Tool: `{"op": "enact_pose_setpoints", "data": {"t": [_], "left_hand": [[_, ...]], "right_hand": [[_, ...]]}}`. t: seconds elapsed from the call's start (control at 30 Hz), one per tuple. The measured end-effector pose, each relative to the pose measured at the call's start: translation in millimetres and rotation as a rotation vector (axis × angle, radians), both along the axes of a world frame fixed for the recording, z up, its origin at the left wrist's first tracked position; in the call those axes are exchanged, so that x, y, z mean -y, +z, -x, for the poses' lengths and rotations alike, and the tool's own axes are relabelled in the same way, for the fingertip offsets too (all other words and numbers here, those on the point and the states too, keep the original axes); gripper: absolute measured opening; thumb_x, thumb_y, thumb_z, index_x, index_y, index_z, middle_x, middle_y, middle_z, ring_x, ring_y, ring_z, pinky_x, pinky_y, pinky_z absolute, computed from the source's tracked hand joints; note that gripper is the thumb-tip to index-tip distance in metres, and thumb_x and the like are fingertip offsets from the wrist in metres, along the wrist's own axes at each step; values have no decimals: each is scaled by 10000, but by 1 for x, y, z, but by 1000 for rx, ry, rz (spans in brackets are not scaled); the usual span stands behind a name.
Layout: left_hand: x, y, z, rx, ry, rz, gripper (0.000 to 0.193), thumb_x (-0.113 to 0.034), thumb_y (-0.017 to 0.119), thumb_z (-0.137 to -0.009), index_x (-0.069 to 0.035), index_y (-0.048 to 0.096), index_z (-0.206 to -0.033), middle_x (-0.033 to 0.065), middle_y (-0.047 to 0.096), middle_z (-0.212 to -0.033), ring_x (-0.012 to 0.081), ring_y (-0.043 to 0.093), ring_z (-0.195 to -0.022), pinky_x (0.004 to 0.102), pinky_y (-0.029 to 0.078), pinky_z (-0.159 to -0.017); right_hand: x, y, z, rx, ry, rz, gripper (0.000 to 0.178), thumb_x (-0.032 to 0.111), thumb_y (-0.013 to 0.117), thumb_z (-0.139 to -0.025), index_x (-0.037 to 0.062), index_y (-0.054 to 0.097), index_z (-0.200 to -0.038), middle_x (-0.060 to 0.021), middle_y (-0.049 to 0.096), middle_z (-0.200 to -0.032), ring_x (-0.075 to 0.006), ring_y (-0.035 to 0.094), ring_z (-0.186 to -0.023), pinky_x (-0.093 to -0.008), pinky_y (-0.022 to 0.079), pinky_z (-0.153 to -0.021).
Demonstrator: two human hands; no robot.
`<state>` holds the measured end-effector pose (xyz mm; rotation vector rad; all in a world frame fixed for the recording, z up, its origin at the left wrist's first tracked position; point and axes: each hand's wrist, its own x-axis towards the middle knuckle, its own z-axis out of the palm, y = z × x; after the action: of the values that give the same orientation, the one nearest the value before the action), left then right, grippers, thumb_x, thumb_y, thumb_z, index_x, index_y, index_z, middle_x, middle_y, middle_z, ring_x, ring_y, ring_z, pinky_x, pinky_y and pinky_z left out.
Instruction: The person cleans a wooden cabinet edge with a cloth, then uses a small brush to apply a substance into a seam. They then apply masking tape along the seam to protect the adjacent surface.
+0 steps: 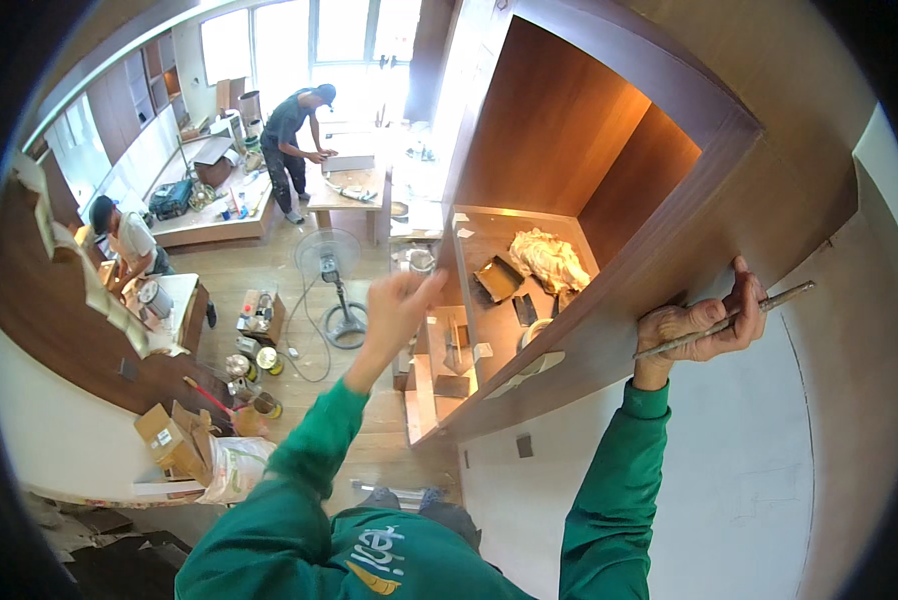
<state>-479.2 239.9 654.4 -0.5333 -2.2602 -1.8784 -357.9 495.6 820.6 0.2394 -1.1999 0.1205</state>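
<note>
My right hand (704,325) rests against the brown side panel (609,310) of a tall wooden cabinet. Its fingers are closed around a thin, grey-brown stick (789,298), which may be a pencil or a tool handle. My left hand (399,312) is raised in the air to the left of the cabinet, apart from it. Motion blurs its fingers. Inside the open cabinet, a crumpled cream cloth (549,262) lies on the shelf (479,232). Beside it are an open dark box (498,278) and a small black item (524,310).
Below me, a standing fan (329,262) with a trailing cord is on the wooden floor. Paint cans (269,360) and a cardboard box (174,440) stand to the left. One person (291,140) bends over a workbench (354,185); another person (129,240) works at the far left.
</note>
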Motion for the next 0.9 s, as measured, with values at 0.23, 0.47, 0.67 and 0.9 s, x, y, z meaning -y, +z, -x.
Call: {"op": "enact_pose_setpoints", "data": {"t": [0.23,0.47,0.67,0.9], "left_hand": [[169,-233,-195,461,-86,455,299,-296,744,-832,-37,732,-980,114,703,-767,160,642,-663,320,532,-652],[256,-307,-309,1121,-277,594,703,-615,650,-795,66,700,-961,234,695,-859,338,671,-825,409,509,-729],[265,-239,-297,867,-296,401,543,-470,730,-784,-1,719,-1057,182,716,-1023,276,675,-912,371,525,-836],[222,-143,-279,584,-261,17,505,-417,713,-823,4,692,-1100,149,711,-1018,238,660,-930,343,504,-834]], "right_hand": [[-25,-6,-8,31,-63,-57,336,269,369,-1041,-11,424,-1217,-228,544,-1157,-335,599,-1056,-464,464,-963],[-26,1,-7,-31,-57,-127,301,260,400,-1046,2,439,-1195,-183,624,-1143,-296,589,-1037,-397,433,-943],[-6,-4,-32,154,-150,-118,346,257,352,-1044,-8,429,-1253,-207,567,-1216,-335,596,-1062,-449,472,-969],[136,-128,-125,659,658,-236,451,377,361,-995,34,540,-1227,-179,617,-1041,-352,632,-910,-482,509,-756]]}}
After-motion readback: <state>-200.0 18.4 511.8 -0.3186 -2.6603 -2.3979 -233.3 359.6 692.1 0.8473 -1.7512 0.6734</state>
